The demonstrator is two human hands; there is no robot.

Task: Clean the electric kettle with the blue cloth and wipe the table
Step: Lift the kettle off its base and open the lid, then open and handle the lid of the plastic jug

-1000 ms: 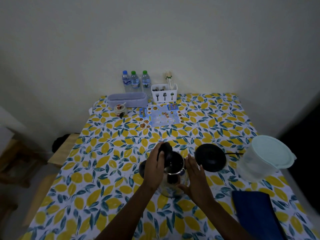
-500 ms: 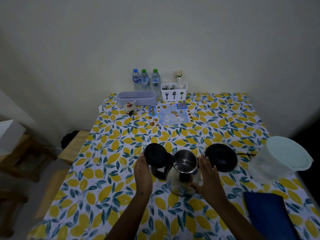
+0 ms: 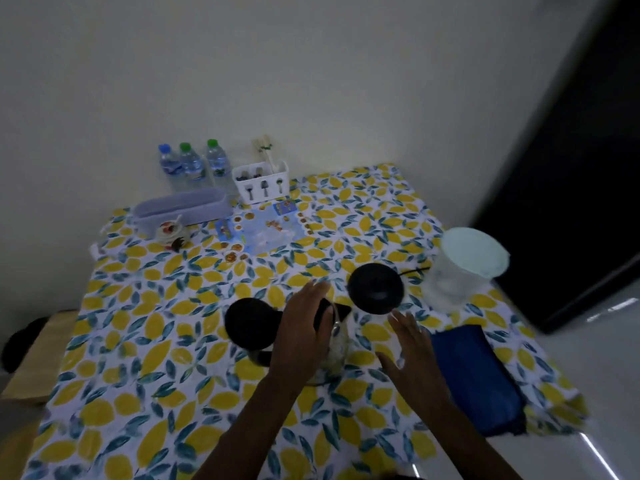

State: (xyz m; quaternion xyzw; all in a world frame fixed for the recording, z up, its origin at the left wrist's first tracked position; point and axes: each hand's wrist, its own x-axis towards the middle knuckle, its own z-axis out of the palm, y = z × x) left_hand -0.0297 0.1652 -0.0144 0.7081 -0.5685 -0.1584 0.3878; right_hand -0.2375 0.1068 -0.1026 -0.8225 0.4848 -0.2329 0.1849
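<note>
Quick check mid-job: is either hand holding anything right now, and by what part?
The left hand rests over the top of the kettle, covering its open mouth; a firm grip cannot be told. The right hand is open and empty, between the kettle and the blue cloth.

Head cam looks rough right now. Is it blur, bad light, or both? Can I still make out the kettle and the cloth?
Both. Head view: dim and bluish, with motion smear strongest on the right hand and along the table edges. The wide lens bends the wall and the dark doorway. The left hand covers much of the kettle, whose glass body is soft. The blue cloth reads clearly. White glare streaks the floor at lower right.
</note>
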